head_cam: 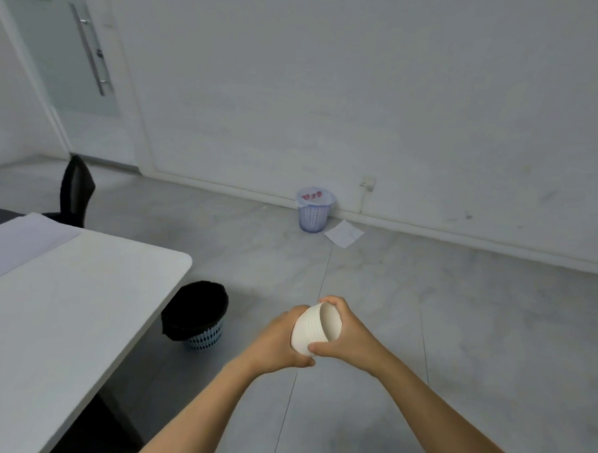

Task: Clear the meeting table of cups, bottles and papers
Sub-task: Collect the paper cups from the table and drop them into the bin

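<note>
A pale wall (365,92) and a grey tiled floor (425,283) fill the space beyond and beneath both hands. To the left of the left hand (279,342) stretches a white tabletop (82,302) with a rounded corner, and flat sheets of paper (22,245) lie on its far left part, well away from either hand. Far up and left of the hands stands a frosted door (59,44) with a long metal handle, and a black chair (76,189) sits beyond the tabletop's far edge. Just left of the left hand, on the floor beside the tabletop's corner, stands a basket bin with a black liner (196,312). Straight ahead of the hands, against the wall, is a lavender basket bin (313,211) with a pale liner, and a loose white sheet (344,233) lies on the floor just beside it. The nested white cups (312,329) are held between the two hands over the floor, clear of the tabletop, tipped on their side with the mouth turned towards the right hand (347,334). The left hand wraps its fingers round the bottom end of the cups; the right hand grips the rim end with thumb below and fingers curled over the top.
</note>
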A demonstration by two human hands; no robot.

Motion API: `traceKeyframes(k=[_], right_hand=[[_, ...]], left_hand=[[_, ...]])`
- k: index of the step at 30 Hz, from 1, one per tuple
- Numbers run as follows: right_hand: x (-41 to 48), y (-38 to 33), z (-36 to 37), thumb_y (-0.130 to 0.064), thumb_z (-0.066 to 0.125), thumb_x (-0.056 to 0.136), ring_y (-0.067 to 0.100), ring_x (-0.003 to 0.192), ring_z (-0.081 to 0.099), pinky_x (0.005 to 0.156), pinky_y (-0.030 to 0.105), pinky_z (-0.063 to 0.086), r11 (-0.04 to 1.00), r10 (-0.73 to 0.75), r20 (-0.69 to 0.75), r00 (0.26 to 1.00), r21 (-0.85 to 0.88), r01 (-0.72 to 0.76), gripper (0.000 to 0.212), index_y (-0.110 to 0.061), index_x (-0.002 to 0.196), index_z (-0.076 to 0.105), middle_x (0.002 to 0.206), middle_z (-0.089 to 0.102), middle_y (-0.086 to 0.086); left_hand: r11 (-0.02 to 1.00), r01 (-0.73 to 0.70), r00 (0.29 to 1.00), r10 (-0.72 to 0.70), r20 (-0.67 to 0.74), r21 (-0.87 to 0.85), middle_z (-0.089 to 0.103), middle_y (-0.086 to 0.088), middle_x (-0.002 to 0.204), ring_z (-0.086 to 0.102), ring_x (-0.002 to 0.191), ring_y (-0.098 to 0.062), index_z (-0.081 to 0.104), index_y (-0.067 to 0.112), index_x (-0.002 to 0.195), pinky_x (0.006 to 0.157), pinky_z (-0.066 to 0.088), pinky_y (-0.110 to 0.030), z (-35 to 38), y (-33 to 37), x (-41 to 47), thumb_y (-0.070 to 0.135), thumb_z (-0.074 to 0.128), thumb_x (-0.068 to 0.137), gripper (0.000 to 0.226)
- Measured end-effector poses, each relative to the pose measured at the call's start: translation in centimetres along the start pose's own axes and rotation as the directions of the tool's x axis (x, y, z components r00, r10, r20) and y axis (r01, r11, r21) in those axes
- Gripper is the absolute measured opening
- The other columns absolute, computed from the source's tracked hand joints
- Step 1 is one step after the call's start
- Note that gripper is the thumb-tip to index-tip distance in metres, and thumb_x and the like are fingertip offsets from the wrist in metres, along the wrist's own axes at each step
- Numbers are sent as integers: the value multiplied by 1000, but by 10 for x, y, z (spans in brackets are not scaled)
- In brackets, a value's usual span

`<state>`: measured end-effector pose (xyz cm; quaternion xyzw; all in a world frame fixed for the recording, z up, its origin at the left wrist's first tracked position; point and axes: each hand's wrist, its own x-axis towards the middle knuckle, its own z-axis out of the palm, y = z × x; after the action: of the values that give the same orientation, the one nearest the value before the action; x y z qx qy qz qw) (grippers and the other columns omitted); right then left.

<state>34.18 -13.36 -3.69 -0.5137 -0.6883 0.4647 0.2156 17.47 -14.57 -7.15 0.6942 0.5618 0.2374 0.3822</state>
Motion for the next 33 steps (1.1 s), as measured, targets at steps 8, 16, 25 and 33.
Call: traceKeyframes(k=[8,16,25,33], right_hand=[[152,4,-50,-17,77,70,13,114,41,89,21,38,993,-79,144,986,-79,91,80,-26,134,30,132,37,2],[294,3,-9,-21,75,70,21,121,43,94,22,37,977,-36,270,962,-191,91,88,-27,142,24,133,33,5],[446,-32,65,-36,71,71,22,125,40,97,32,42,854,-9,426,905,-467,228,85,-31,140,22,133,31,2],[547,-63,132,-32,73,70,23,128,35,98,35,43,760,-10,577,817,-527,381,86,-30,140,22,137,27,4]], left_hand=[[974,220,962,-208,-178,52,48,0,128,46,119,-16,28,23,142,100,39,-30,-46,-32,104,41,78,56,101],[781,624,678,-546,-492,-8,43,-9,139,38,127,-27,41,17,136,104,36,-36,-113,-137,122,33,58,87,54],[599,786,387,-669,-634,-153,41,-8,140,36,128,-29,48,17,131,102,36,-38,-212,-232,158,30,50,91,42],[430,880,230,-757,-612,-202,40,-7,142,33,132,-28,43,19,134,103,34,-36,-264,-280,147,31,48,92,44]])
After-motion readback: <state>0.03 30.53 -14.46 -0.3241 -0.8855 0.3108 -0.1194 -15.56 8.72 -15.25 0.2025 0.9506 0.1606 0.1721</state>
